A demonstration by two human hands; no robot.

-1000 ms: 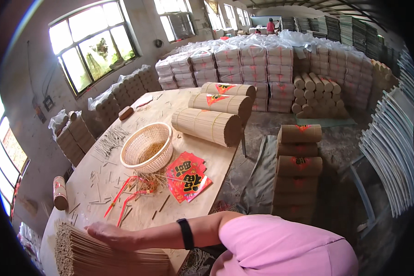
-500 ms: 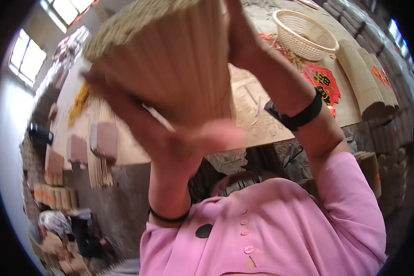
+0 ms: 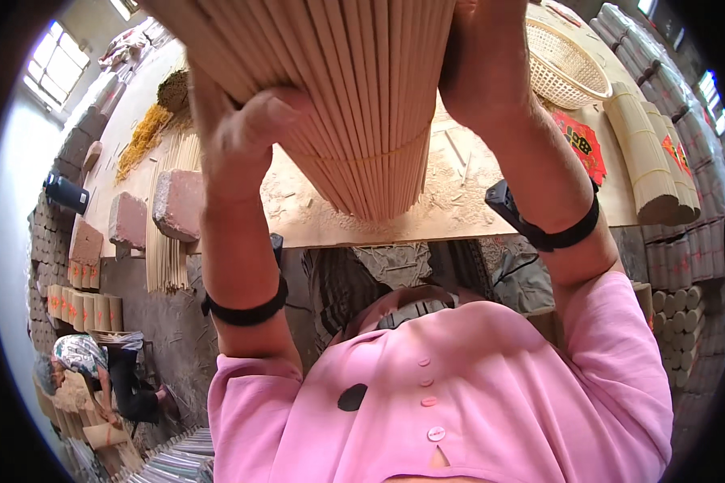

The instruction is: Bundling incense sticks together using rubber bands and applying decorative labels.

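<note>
Above the pale wooden table (image 3: 475,221), I saw someone in a pink shirt (image 3: 459,378) holding up a thick bundle of thin sticks (image 3: 354,105), tilted; whether its lower end touched the tabletop, I couldn't tell. A cream woven-pattern basket (image 3: 568,68) sat to the right. The left hand (image 3: 246,141) was half curled about the bundle, thumb across its front. The right hand (image 3: 483,88) lay against the opposite side, its fingers mostly hidden, so how far open it was I couldn't say. Reddish bricks (image 3: 177,205) rested at left; red paper cards (image 3: 582,146) lay near the basket.
</note>
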